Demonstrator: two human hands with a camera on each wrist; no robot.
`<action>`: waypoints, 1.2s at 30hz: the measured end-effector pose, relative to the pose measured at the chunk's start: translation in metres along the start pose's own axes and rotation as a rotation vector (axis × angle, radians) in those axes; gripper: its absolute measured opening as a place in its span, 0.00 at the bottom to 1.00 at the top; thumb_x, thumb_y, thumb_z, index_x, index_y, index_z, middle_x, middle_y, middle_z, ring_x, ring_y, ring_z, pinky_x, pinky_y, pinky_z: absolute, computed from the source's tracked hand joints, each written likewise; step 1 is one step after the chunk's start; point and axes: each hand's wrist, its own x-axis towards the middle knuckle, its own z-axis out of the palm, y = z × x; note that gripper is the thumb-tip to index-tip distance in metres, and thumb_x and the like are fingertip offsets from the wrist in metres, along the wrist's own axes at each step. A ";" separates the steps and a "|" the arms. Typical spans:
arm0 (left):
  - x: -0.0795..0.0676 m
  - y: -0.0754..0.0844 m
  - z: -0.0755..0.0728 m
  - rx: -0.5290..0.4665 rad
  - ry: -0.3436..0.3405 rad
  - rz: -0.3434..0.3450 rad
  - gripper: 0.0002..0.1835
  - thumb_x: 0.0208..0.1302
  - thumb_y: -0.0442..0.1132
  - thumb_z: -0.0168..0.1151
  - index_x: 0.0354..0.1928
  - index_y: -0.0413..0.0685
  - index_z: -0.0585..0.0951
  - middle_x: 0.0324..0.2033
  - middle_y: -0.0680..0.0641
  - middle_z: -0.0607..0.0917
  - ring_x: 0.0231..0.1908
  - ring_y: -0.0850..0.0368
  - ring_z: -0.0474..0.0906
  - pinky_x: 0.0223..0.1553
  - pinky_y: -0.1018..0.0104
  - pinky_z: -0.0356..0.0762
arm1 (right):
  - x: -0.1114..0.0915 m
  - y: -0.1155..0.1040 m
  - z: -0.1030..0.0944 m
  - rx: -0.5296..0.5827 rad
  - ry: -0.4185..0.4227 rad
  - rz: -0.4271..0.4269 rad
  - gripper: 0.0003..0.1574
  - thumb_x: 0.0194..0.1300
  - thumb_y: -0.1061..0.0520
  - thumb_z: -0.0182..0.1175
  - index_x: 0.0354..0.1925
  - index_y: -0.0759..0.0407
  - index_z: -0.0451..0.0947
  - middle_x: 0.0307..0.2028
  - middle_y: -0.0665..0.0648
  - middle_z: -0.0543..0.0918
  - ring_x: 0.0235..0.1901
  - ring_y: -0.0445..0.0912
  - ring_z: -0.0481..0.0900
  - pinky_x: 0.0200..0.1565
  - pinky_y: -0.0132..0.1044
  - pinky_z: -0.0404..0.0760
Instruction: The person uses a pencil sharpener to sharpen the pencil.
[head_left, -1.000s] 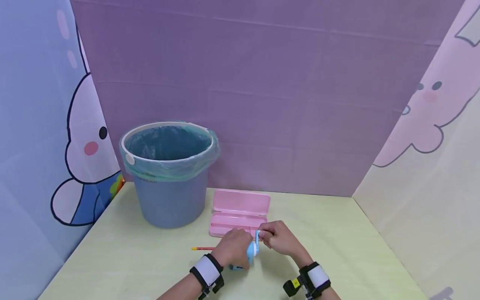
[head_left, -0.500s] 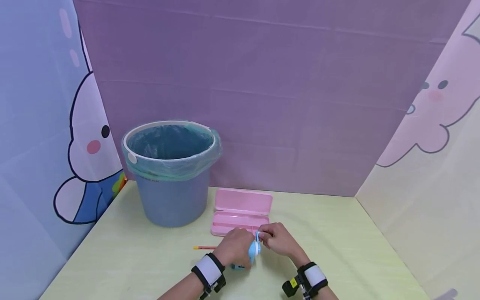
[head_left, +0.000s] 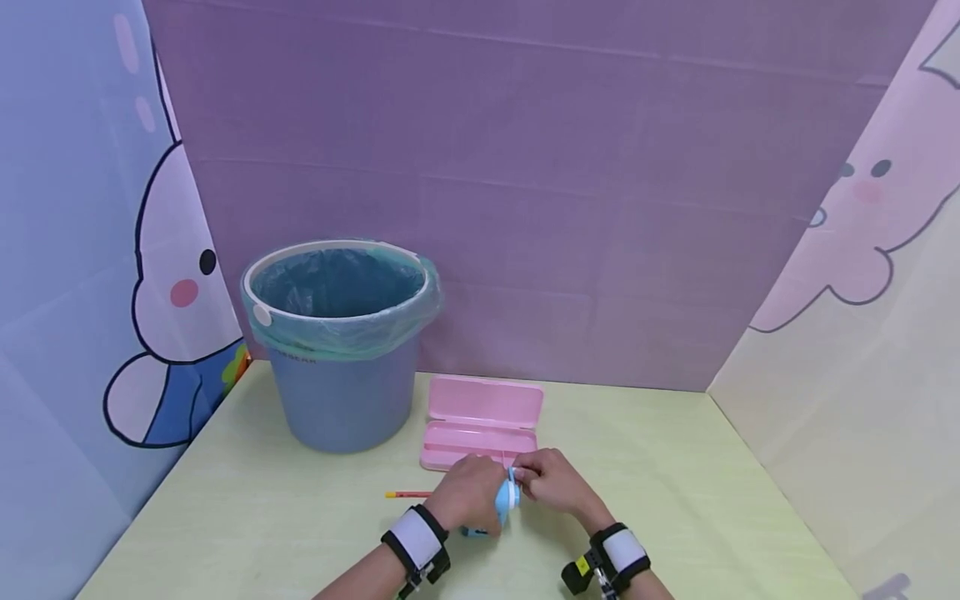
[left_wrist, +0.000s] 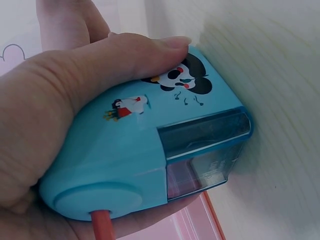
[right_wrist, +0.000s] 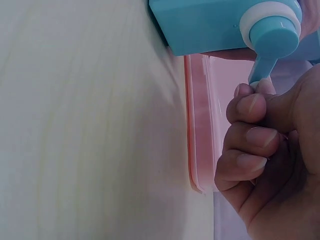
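My left hand point(head_left: 468, 492) grips a light blue pencil sharpener point(left_wrist: 135, 150) with cartoon prints and a clear shavings drawer point(left_wrist: 200, 175). The thumb lies across the printed side, while the other fingers are mostly hidden behind the body. A red pencil point(left_wrist: 102, 225) sticks out of the sharpener's round front; its yellow end point(head_left: 392, 495) points left in the head view. On the opposite side, my right hand point(head_left: 553, 483) pinches the end of the blue crank handle point(right_wrist: 263, 67) between thumb and forefinger, with its remaining fingers curled.
Just beyond the hands lies a pink pencil case point(head_left: 483, 402) with its lid raised. A blue bucket point(head_left: 345, 400), lined with a green bag, stands behind it to the left. A purple backdrop point(head_left: 525, 208) closes off the table's point(head_left: 675, 483) far side.
My right hand, pinching the crank, has come slightly lower and closer to the sharpener. The left hand, sharpener and pencil keep nearly the same place, apart from a small shift of the view.
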 end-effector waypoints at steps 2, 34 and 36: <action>0.000 0.000 0.000 0.002 0.000 0.000 0.25 0.35 0.46 0.88 0.35 0.50 0.83 0.26 0.57 0.78 0.29 0.61 0.70 0.40 0.66 0.70 | 0.000 -0.001 0.000 -0.009 0.003 -0.004 0.16 0.73 0.65 0.53 0.30 0.54 0.82 0.18 0.45 0.72 0.21 0.34 0.66 0.28 0.29 0.68; 0.000 0.000 -0.002 -0.010 -0.023 -0.008 0.22 0.38 0.45 0.87 0.34 0.52 0.84 0.25 0.58 0.78 0.29 0.60 0.69 0.38 0.67 0.69 | -0.018 -0.004 0.017 -0.037 -0.087 0.080 0.12 0.60 0.64 0.60 0.21 0.56 0.81 0.15 0.43 0.72 0.16 0.36 0.65 0.22 0.28 0.63; 0.000 0.001 -0.003 -0.008 -0.029 -0.017 0.22 0.38 0.45 0.87 0.34 0.52 0.83 0.25 0.58 0.77 0.29 0.60 0.69 0.38 0.67 0.68 | -0.021 -0.006 0.017 -0.035 -0.111 0.083 0.14 0.63 0.63 0.61 0.21 0.56 0.82 0.16 0.43 0.72 0.16 0.36 0.65 0.22 0.28 0.62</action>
